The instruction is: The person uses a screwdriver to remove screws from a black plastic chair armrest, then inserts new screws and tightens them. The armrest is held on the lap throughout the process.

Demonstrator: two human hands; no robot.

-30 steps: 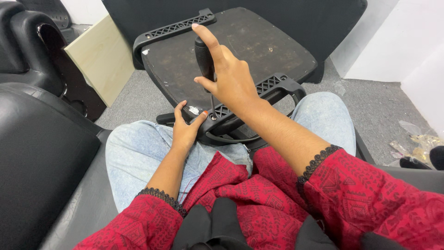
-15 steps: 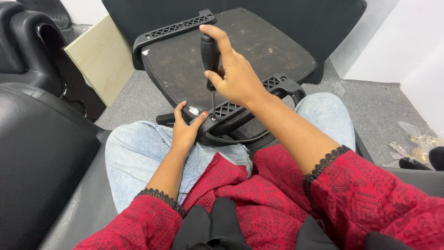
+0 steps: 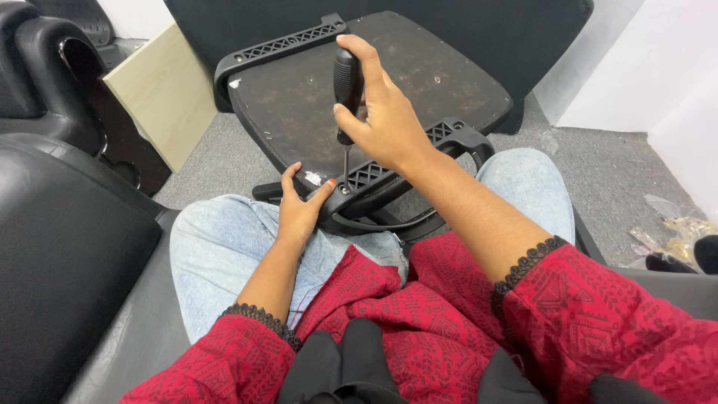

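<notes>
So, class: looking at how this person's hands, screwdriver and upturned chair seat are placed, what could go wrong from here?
1. The screwdriver stands upright with its tip in the black plastic bracket, close beside the left hand; a slip could likely jab the thumb.
2. The right hand presses from above, so the tip might skid out of the screw.
3. The chair seat leans against the knees, braced only by that left hand; it may shift.

The right hand (image 3: 385, 120) is raised with the forearm stretched forward, fingers curled closed in a fist-like grip. The left hand (image 3: 299, 209) lies lower, thumb and fingers spread, wrist resting over the lap.
</notes>
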